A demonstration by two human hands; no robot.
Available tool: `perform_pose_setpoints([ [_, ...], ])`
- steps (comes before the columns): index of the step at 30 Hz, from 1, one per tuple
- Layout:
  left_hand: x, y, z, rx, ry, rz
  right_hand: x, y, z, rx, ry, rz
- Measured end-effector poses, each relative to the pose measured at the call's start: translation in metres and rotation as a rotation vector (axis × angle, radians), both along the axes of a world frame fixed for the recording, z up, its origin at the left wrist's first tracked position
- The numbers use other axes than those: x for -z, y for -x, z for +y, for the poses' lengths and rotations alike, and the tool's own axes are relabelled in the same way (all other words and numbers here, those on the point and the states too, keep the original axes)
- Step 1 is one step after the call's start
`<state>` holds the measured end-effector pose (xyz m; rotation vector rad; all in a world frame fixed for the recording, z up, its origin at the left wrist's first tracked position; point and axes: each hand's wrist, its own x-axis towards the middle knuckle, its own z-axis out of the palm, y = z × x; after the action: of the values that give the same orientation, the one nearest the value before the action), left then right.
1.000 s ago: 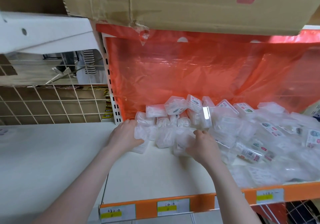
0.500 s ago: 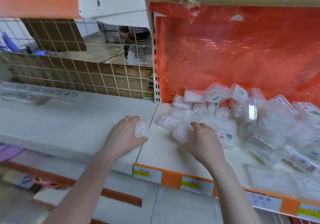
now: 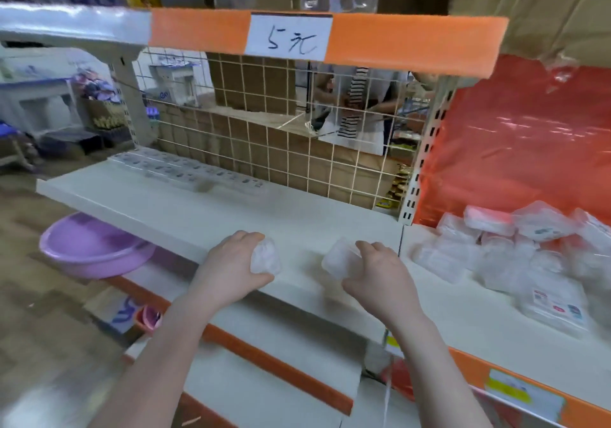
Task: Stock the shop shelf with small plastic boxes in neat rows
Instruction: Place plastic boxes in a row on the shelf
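while both hands [image 3: 231,264] [image 3: 380,277] grip clear boxes [image 3: 266,257], white shelf [image 3: 185,216], wire grid back [image 3: 281,150], purple basin [image 3: 89,246] below

Shop interior. Metal retail shelf [image 3: 205,216] ahead of the hands; orange edge strip [image 3: 413,42] above carries a handwritten price card [image 3: 291,36]. Heaped small plastic boxes [image 3: 515,255] to the right, yellow shelf tags [image 3: 515,391] below.
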<state>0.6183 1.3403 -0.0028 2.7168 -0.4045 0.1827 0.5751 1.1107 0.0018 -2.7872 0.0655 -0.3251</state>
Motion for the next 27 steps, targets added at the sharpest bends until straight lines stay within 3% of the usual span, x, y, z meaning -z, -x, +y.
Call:
perform_pose_setpoints([
  [11,-0.012,-0.013,0.171,-0.074,-0.035,-0.005,0.012,-0.033,0.182,-0.036,-0.032,0.001],
  [19,-0.007,-0.052,0.224,-0.084,0.01,0.019,0.012,-0.077,0.232,-0.003,-0.042,0.032],
  [27,-0.006,-0.141,0.255,-0.049,-0.039,0.028,0.02,-0.171,0.261,0.041,-0.048,0.079],
])
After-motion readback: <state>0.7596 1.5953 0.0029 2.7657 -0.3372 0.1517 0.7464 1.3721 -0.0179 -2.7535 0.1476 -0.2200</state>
